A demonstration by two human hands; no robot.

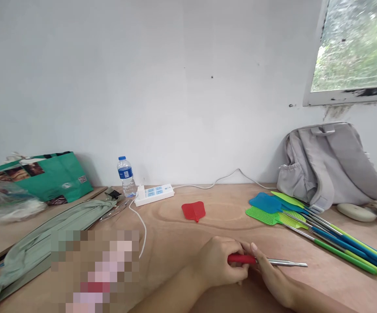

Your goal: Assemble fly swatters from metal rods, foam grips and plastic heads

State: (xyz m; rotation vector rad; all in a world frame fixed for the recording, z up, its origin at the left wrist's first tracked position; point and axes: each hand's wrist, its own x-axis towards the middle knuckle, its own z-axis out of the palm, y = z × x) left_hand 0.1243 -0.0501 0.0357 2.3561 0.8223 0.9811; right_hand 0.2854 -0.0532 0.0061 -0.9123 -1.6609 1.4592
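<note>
My left hand (221, 261) is wrapped around the red grip of a fly swatter handle (242, 259), just above the wooden table. Beside it, my right hand (271, 276) closes on the same handle near where the red grip meets the metal rod; some of its fingers are hidden. The thin silver rod (288, 262) sticks out to the right, its end bare. Farther back, a red fly swatter head (193, 211) lies flat on the table, apart from the handle.
Several blue and green fly swatters (335, 234) lie piled at right, before a grey backpack (328, 165). A white power strip (154, 194) and a water bottle (126, 176) stand near the wall. Grey-green cloth (58, 221) and a green bag (58, 176) are at left.
</note>
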